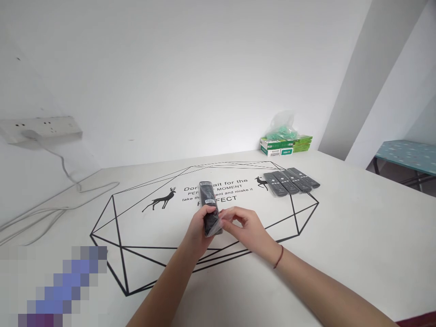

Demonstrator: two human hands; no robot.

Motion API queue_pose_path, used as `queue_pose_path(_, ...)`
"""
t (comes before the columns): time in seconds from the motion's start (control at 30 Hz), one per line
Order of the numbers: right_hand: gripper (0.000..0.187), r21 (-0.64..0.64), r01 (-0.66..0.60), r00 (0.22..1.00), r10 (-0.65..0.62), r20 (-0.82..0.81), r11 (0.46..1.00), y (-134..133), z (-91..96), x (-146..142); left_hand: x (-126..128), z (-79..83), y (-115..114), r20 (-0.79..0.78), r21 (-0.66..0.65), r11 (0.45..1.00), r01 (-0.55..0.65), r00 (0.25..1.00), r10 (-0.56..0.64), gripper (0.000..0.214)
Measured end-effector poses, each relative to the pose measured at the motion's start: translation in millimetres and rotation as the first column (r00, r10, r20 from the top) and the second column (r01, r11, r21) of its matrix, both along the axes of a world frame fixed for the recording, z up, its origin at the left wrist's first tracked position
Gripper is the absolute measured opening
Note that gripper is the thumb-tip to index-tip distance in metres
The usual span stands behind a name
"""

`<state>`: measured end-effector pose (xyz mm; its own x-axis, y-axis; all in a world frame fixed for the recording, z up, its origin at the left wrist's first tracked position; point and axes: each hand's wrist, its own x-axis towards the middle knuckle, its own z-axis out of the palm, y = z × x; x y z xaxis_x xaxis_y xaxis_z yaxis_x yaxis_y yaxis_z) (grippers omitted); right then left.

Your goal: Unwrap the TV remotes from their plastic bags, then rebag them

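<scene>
A black remote control (207, 193) in a clear plastic sleeve is held above the middle of the white table. My left hand (199, 227) is wrapped round its lower part, the thumb lying across the front. At the lower end, my right hand (243, 225) pinches the loose edge of the plastic sleeve (215, 227) between thumb and fingertips. Two pale labels show on the remote's side facing me. To the right, several dark remote controls (289, 181) lie side by side on the table.
Green and white boxes (276, 144) with a plastic bag (282, 127) on top stand against the wall. A power strip (44, 128) on the left wall has a white cable (63, 161) trailing onto the table (340, 254). A blue-topped table (405, 154) stands far right.
</scene>
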<state>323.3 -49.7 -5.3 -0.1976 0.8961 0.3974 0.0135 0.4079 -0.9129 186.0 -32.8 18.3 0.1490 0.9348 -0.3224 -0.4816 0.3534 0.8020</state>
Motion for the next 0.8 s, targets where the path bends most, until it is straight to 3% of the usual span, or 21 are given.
queue_pose_path(0.13,0.019,-0.133,-0.058,0.989,0.039,-0.143,0.989,3.2,-2.2,-1.8,1.1,0.1,-4.1,-0.105,0.093,0.991,0.098,0.991,-0.089,0.008)
queue_pose_path(0.23,0.022,-0.203,-0.092,0.972,0.044,-0.229,0.975,6.2,-4.1,-2.6,1.5,0.0,-4.2,-0.124,0.173,0.982,0.077,0.991,-0.056,0.028)
queue_pose_path(0.37,0.021,-0.208,-0.023,0.985,-0.013,-0.174,0.978,10.1,-4.8,-0.9,2.4,-1.5,-1.2,-0.062,0.19,0.98,0.056,0.997,-0.045,0.048)
queue_pose_path(0.53,0.021,-0.174,0.094,0.993,-0.105,-0.058,0.98,10.7,-3.4,2.4,-0.9,0.3,-1.9,-0.014,0.231,0.951,0.205,0.978,-0.207,0.062)
queue_pose_path(0.7,0.026,-0.155,0.151,0.987,-0.157,-0.029,0.976,10.9,-2.9,3.5,-5.8,6.4,-9.0,-0.094,0.291,0.888,0.357,0.934,-0.344,0.113)
queue_pose_path(0.8,0.026,-0.149,0.157,0.985,-0.166,-0.052,0.976,10.6,-2.6,3.2,-6.6,4.3,-8.4,-0.114,0.282,0.882,0.377,0.926,-0.36,0.118)
